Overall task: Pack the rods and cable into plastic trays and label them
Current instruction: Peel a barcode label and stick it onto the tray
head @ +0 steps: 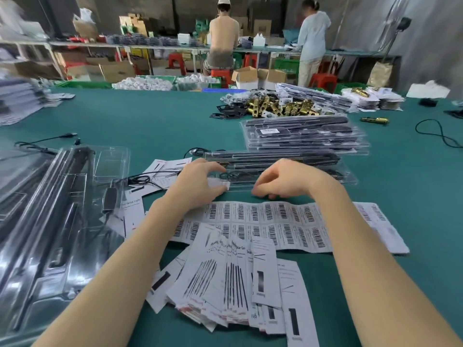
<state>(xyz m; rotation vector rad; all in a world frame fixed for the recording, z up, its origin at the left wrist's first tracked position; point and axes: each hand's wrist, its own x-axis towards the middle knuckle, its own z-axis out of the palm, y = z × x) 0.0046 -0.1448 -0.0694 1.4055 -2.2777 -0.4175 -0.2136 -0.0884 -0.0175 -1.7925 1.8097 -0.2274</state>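
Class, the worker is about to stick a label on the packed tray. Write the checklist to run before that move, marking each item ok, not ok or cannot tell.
1. Clear plastic tray packed with black rods, lying before both hands: ok.
2. Small white label pinched in left hand: ok.
3. Right hand steadying the tray edge: cannot tell.
4. Barcode sheet within reach: ok.
5. Cable inside tray: cannot tell.

We get open green table [155, 121] far left-centre. Near side is blocked: barcode label sheet [275, 221] and fanned paper cards [235, 291] under our forearms, clear trays [50, 221] left, stacked packed trays [305, 136] and brass lock parts [280, 106] ahead right.
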